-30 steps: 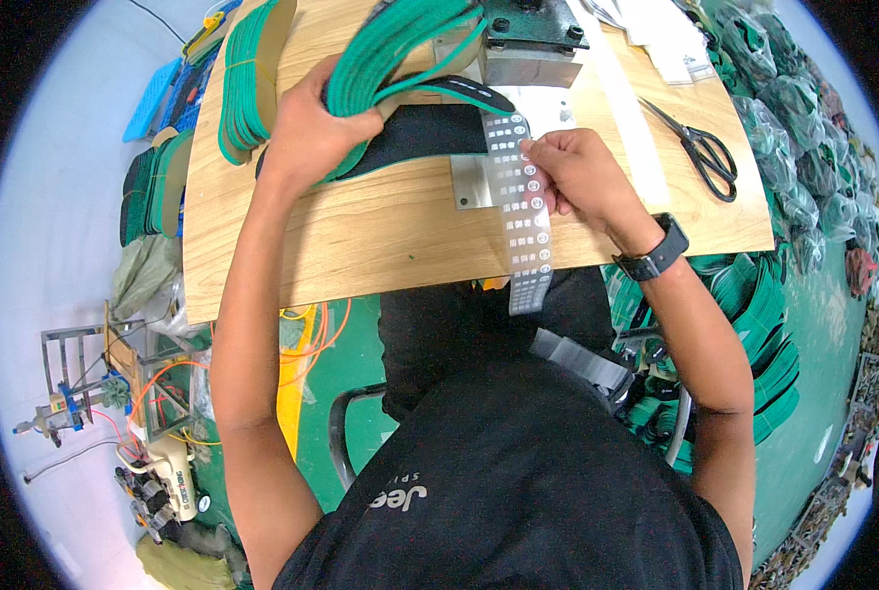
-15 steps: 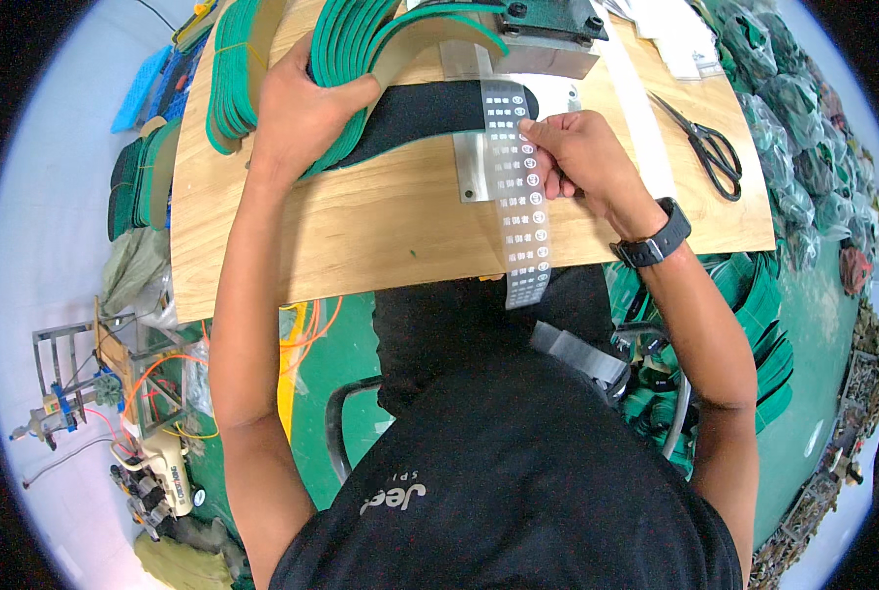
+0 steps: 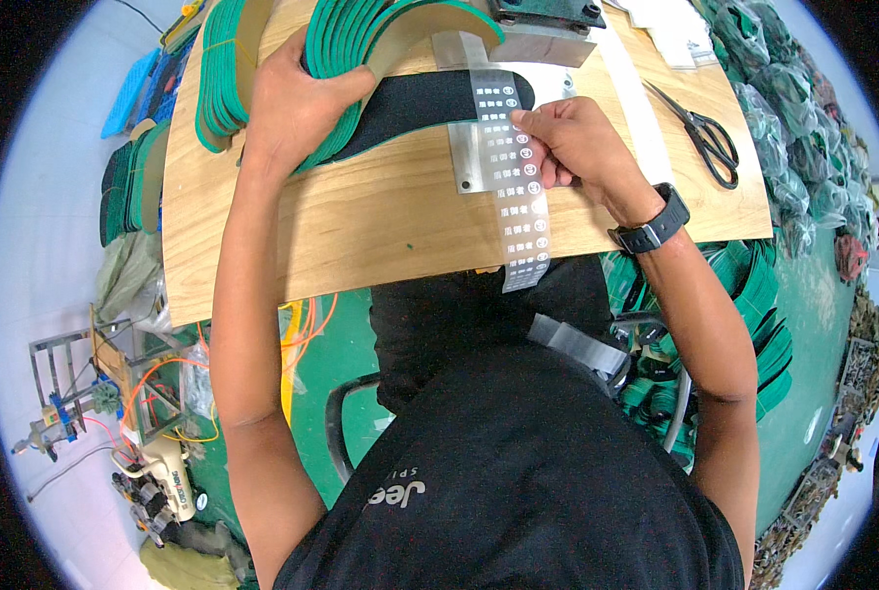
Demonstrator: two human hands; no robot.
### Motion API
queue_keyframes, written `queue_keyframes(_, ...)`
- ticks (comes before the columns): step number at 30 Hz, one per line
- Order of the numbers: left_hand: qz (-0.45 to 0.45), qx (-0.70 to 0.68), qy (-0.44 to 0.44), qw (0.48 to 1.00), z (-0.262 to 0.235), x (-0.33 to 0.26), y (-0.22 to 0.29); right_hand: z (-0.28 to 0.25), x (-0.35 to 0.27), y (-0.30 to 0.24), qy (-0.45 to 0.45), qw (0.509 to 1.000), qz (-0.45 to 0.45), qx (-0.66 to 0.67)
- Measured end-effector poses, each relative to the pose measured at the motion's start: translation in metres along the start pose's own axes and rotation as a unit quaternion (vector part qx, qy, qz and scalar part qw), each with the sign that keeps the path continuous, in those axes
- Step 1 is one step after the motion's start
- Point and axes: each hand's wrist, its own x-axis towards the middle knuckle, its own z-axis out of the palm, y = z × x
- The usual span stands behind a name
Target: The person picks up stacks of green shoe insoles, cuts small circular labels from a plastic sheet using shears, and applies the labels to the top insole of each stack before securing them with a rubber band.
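Note:
My left hand is closed around the near end of a curved stack of green-edged insoles. Beside it, a black insole lies flat, its right end over a metal plate. Across that end runs a clear film strip with rows of white print, its lower end hanging past the table's near edge. My right hand pinches the strip's right edge between thumb and fingers, next to the insole. A black watch sits on that wrist.
A metal press block stands behind the plate. Black scissors lie to the right on the wooden table. Another insole stack is at the far left. Bagged green goods and green pieces are piled at the right.
The film strip has shifted slightly, its printed rows now a little nearer me on the insole. Both hands keep their grips; the whole view has moved a bit.

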Motion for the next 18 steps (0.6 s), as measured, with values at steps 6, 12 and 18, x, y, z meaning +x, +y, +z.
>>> queue_keyframes(6, 0.007, 0.03, -0.006, 1.0, 0.0002, 0.001, 0.0025, -0.0062, 0.0013, 0.0032, -0.014, 1.0, 0.0, 0.01)
queue_keyframes(12, -0.012, -0.003, 0.004, 1.0, 0.0018, -0.002, 0.0017, -0.0035, -0.0002, -0.0023, -0.004, 1.0, 0.027, 0.015)
queue_keyframes(18, 0.004, -0.024, 0.002, 1.0, 0.0058, 0.0003, -0.0061, -0.0067, 0.0031, 0.0029, -0.021, 0.999, 0.022, 0.015)
